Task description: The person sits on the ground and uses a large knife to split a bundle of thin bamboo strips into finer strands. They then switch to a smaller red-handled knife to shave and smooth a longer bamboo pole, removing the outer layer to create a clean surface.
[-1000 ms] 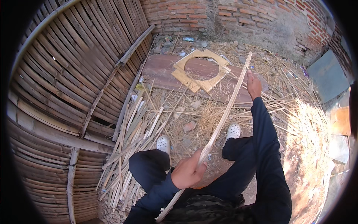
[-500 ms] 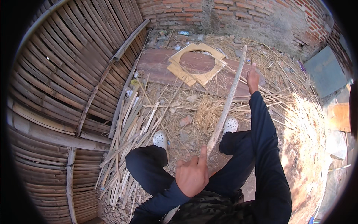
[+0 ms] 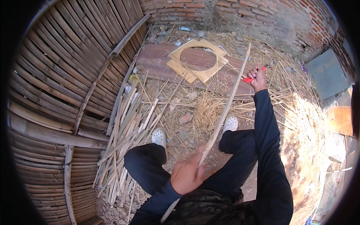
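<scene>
My left hand (image 3: 187, 173) is closed around the lower part of a long, pale bamboo strip (image 3: 227, 107). The strip slants up and away to the right, and its lower end seems to come out below my left wrist by my lap. Beside the strip's far part, my right hand (image 3: 258, 79) grips a tool with a red handle (image 3: 248, 80). Red shows on both sides of that fist; the tool's working end is too unclear to name. Between my feet, loose shavings (image 3: 210, 112) lie under the strip.
Many split bamboo strips (image 3: 125, 138) are heaped by my left foot, along a bamboo slat wall (image 3: 71, 71). Ahead, a yellowish board with a round hole (image 3: 178, 67) rests on a brown plank (image 3: 153, 63). A brick wall (image 3: 247, 20) closes the far side.
My right hand has turned over, bringing the red handle into sight. My left hand has shifted slightly left, its raised forefinger now lowered along the strip. More of the strip shows below my left wrist.
</scene>
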`<state>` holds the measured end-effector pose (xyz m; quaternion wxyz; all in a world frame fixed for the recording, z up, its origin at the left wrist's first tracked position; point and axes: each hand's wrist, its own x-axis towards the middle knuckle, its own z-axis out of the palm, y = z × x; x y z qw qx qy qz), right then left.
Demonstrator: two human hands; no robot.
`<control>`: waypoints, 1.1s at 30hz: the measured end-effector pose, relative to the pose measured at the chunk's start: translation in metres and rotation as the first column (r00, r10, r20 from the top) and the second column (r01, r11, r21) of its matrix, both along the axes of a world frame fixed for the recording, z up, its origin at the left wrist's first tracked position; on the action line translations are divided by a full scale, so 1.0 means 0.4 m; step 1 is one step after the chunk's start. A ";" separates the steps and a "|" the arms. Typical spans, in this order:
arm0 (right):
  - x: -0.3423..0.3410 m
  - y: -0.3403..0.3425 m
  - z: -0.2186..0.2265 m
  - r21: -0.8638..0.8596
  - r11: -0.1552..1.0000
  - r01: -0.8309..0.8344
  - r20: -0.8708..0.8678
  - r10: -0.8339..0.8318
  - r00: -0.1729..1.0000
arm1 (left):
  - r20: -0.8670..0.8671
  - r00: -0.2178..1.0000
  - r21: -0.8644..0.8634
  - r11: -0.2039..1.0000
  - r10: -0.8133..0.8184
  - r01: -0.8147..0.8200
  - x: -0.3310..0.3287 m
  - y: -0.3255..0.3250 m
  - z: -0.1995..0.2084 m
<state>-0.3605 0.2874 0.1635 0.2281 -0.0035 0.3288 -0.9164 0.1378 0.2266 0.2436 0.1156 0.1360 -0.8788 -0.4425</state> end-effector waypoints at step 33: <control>0.598 -0.147 0.202 0.577 0.656 0.487 -0.694 0.708 -0.131 | 0.086 0.992 0.748 0.652 0.094 -0.127 -0.160 -0.241 0.024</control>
